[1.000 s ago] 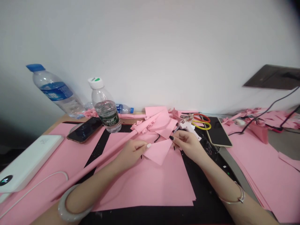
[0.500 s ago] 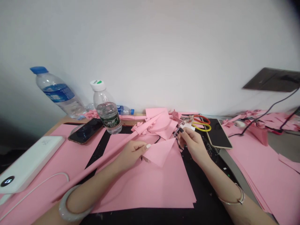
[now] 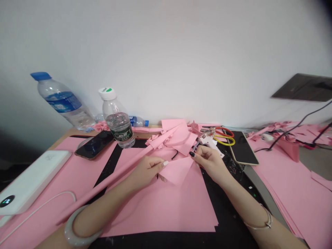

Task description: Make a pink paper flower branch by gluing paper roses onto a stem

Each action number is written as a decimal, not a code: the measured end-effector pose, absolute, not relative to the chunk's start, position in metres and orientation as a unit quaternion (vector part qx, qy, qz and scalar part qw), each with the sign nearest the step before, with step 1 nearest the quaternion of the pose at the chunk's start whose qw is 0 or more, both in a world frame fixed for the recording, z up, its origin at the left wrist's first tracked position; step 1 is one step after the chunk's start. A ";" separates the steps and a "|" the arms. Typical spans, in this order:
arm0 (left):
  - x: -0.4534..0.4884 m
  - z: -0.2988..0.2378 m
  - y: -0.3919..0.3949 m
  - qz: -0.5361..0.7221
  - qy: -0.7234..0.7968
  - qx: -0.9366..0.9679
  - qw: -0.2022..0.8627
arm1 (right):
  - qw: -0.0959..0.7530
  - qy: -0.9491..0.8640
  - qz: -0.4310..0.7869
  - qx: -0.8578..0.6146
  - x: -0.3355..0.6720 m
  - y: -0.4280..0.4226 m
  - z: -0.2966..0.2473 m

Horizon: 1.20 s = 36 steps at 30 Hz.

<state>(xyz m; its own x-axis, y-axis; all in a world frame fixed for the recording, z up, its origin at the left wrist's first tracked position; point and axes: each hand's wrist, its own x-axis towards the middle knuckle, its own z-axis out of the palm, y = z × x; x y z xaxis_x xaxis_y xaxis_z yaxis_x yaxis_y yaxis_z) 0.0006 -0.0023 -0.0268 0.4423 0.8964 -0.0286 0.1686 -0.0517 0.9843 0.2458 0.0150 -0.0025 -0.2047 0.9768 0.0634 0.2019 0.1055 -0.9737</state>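
My left hand [image 3: 146,171] pinches the left edge of a folded piece of pink paper [image 3: 176,170] with its fingertips. My right hand [image 3: 209,162] grips the upper right corner of the same piece. A white hot glue gun [image 3: 209,140] lies just beyond my right fingers, its metal nozzle pointing toward them. Whether those fingers touch the gun is hard to tell. Below my hands spreads a large pink sheet [image 3: 160,207].
Pink folded paper pieces [image 3: 176,133] are heaped behind my hands, beside red and yellow handled scissors [image 3: 224,136]. Several bottles, two phones and a white power bank [image 3: 33,181] stand around them. Pink sheets [image 3: 287,193] and black cables lie to the right.
My right hand rose toward the glue gun half a second ago and is now back at the paper corner. The paper piece has shifted slightly between my hands.
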 end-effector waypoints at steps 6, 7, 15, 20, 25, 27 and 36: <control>-0.002 -0.027 -0.001 0.325 0.398 0.631 0.582 | 0.457 -0.616 0.439 -0.468 0.255 0.019 -0.004; -0.003 -0.028 0.000 0.326 0.396 0.627 0.586 | 0.474 -0.604 0.436 -0.470 0.257 0.021 -0.005; -0.004 -0.030 0.002 0.328 0.395 0.611 0.603 | 0.394 -0.610 0.519 -0.450 0.252 0.018 0.000; -0.003 -0.028 0.001 0.319 0.393 0.621 0.598 | 0.385 -0.636 0.477 -0.469 0.248 0.016 -0.001; -0.003 -0.028 0.002 0.316 0.385 0.623 0.604 | 0.393 -0.669 0.439 -0.453 0.250 0.018 -0.001; -0.003 -0.029 0.002 0.312 0.380 0.622 0.610 | 0.385 -0.671 0.449 -0.448 0.250 0.017 -0.002; -0.003 -0.032 0.004 0.311 0.358 0.608 0.636 | 0.404 -0.611 0.532 -0.424 0.250 0.017 -0.008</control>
<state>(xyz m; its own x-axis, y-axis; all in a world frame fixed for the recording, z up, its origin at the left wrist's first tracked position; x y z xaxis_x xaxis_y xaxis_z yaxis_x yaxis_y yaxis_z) -0.0033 0.0042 -0.0324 0.5501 0.8315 -0.0768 0.0394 0.0660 0.9970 0.2504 0.0169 -0.0081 -0.3137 0.9486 0.0421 0.0879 0.0732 -0.9934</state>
